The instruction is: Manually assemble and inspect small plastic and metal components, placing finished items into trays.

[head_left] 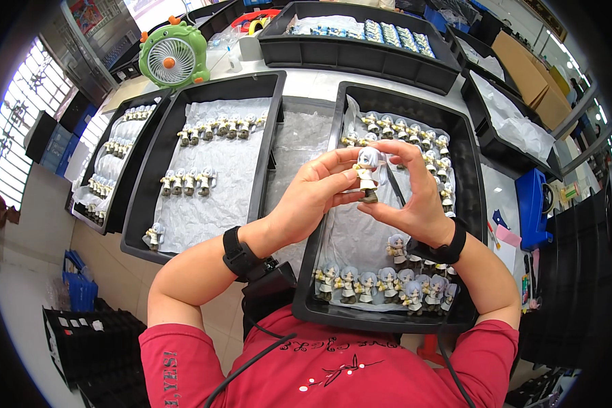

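A small figurine (366,178) with pale hair, a white coat and dark boots is held upright over the right-hand tray. My left hand (314,187) pinches it around the body from the left. From the other side my right hand (416,194) curves around it, index finger by the head and thumb by the boots. A thin dark stick-like tool (396,186) slants across the right palm; its kind is unclear. Beneath my hands, the black tray (307,272) lined with white sheet holds rows of similar figurines (367,285), partly hidden by my right wrist.
To the left, another lined black tray (273,129) carries several figurines, with a narrower tray (126,173) beyond it. A green fan (173,58) stands at the back left. A deep black bin (360,58) sits at the back. Blue bins (534,204) and small tools lie right.
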Demonstrator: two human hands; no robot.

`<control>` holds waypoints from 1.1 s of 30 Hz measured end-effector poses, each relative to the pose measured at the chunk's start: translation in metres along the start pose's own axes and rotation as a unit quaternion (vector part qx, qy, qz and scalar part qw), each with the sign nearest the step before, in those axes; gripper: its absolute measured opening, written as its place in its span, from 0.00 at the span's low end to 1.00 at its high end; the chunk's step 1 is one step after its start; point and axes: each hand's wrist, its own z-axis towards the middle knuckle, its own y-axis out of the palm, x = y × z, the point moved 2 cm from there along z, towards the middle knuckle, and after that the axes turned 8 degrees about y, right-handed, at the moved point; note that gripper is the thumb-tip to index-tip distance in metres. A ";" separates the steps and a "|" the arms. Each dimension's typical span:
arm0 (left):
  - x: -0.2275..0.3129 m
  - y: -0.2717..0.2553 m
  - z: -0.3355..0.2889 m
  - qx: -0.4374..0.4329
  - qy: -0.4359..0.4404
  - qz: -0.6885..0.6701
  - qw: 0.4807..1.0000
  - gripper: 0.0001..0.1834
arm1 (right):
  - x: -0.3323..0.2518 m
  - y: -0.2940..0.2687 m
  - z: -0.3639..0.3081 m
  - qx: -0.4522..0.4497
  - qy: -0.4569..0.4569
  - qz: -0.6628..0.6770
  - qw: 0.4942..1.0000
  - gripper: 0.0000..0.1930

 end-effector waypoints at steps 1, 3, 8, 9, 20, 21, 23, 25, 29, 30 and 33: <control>-0.001 -0.001 0.000 -0.005 -0.003 -0.001 1.000 0.22 | 0.000 0.000 0.000 -0.001 0.001 0.003 1.000 0.40; -0.004 -0.003 0.002 -0.015 -0.007 -0.004 1.000 0.21 | -0.001 -0.001 0.000 -0.003 0.002 0.006 1.000 0.40; -0.006 -0.003 0.002 -0.029 -0.023 -0.019 0.999 0.21 | -0.004 -0.001 0.000 -0.016 -0.001 0.007 1.000 0.40; -0.007 -0.003 0.003 -0.032 -0.026 -0.019 0.999 0.21 | -0.004 -0.001 0.000 -0.021 -0.001 0.006 1.000 0.40; -0.006 -0.002 0.003 -0.049 -0.042 -0.009 0.998 0.24 | -0.005 0.000 0.000 -0.036 -0.017 -0.008 0.999 0.41; -0.005 -0.001 0.003 -0.051 -0.045 -0.016 0.998 0.24 | -0.006 0.000 0.000 -0.035 -0.016 -0.001 0.999 0.41; -0.005 -0.001 0.004 -0.056 -0.052 -0.030 0.997 0.25 | -0.007 0.001 0.000 -0.033 -0.013 0.014 0.999 0.40; -0.004 0.000 0.004 -0.070 -0.055 -0.044 0.995 0.25 | -0.006 0.001 0.001 -0.031 -0.020 0.015 0.999 0.40; -0.005 0.001 0.004 -0.088 -0.063 -0.082 0.991 0.26 | -0.007 0.001 0.001 -0.031 -0.021 0.023 0.999 0.40; -0.005 0.001 0.004 -0.088 -0.063 -0.088 0.990 0.26 | -0.008 0.001 0.001 -0.034 -0.024 0.017 0.999 0.40; -0.005 0.002 0.003 -0.089 -0.067 -0.103 0.988 0.26 | -0.010 0.001 0.002 -0.043 -0.031 0.015 0.998 0.41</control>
